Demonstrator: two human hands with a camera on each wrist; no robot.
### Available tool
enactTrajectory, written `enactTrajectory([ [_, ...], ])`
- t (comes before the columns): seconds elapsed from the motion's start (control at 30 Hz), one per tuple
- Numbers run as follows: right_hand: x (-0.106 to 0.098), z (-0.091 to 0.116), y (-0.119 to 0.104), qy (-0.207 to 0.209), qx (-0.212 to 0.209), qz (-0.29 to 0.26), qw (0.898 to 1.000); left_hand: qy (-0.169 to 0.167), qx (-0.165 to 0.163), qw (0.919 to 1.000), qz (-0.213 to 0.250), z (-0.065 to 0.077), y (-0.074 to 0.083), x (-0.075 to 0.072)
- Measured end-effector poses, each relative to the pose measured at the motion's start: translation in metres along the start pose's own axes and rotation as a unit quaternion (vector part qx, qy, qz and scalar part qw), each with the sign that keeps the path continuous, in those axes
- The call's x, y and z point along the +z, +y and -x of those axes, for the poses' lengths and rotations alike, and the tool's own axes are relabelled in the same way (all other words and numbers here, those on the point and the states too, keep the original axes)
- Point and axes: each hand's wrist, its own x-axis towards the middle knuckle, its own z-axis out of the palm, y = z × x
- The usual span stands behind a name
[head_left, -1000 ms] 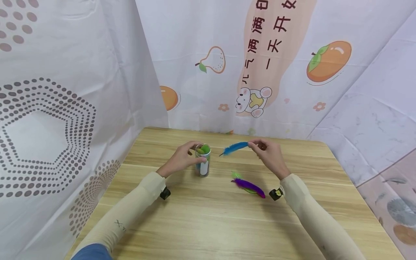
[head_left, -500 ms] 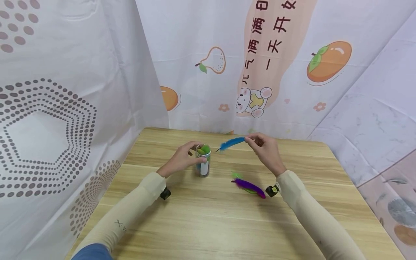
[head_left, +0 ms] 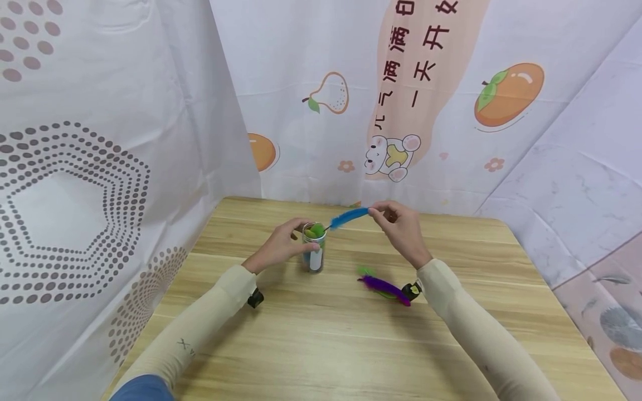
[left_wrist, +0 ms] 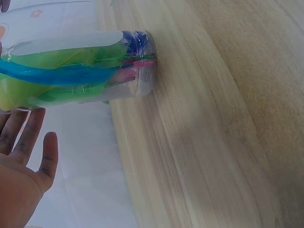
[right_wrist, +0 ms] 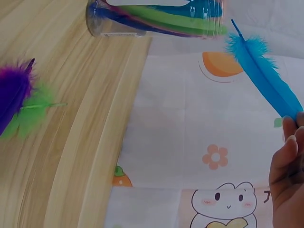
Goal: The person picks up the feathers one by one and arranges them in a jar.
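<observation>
Left hand (head_left: pixel 283 245) wraps loosely round a clear, cylindrical, see-through jar with a white label (head_left: pixel 315 259): thumb on near side, fingers round the far side. Jar stands upright on the pale wood-grain surface (head_left: pixel 321 345), left of centre. Right hand (head_left: pixel 401 228) is closed to a pinch, thumb and forefinger on the broad end of a bright blue feather with a dark quill (head_left: pixel 349 216); feather held in the air, slanting down-left, quill end at the jar's mouth.

Head view: quill looks to overlap the jar rim. Right wrist view: quill tip sits just beyond the mouth, not inside; touching or not, cannot tell. That view also gives the fluffy barbs near the quill, unclear in the head view.

Jar contents: head view mostly green tips at the mouth; left wrist view adds a long blue feather, green ones and pink and dark blue bits by the base. Left wrist view also shows one finger of the left hand sticking out clear of the jar.

Right of jar, a purple feather (head_left: pixel 383 288) lies partly over a lime-green feather (head_left: pixel 365 271). Right wrist view shows the purple one's pinkish fluff and the green one's pale quill; left wrist view doesn't catch the pair.
</observation>
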Motion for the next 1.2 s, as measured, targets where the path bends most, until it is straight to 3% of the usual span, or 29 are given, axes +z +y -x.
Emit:
enactTrajectory([
  [0.23, 0.009, -0.003, -0.005, 0.003, -0.022, 0.013, 1.000, -0.001, -0.002, 1.0000, -0.001, -0.002, -0.002, 0.000],
  [0.53, 0.019, -0.005, -0.007, -0.004, -0.085, 0.034, 0.996, -0.002, 0.001, 1.0000, -0.005, -0.003, -0.002, 0.001],
  [1.2, 0.039, -0.009, -0.009, -0.077, -0.154, 0.061, 0.983, 0.000, 0.005, 1.0000, -0.007, -0.002, -0.003, -0.001],
])
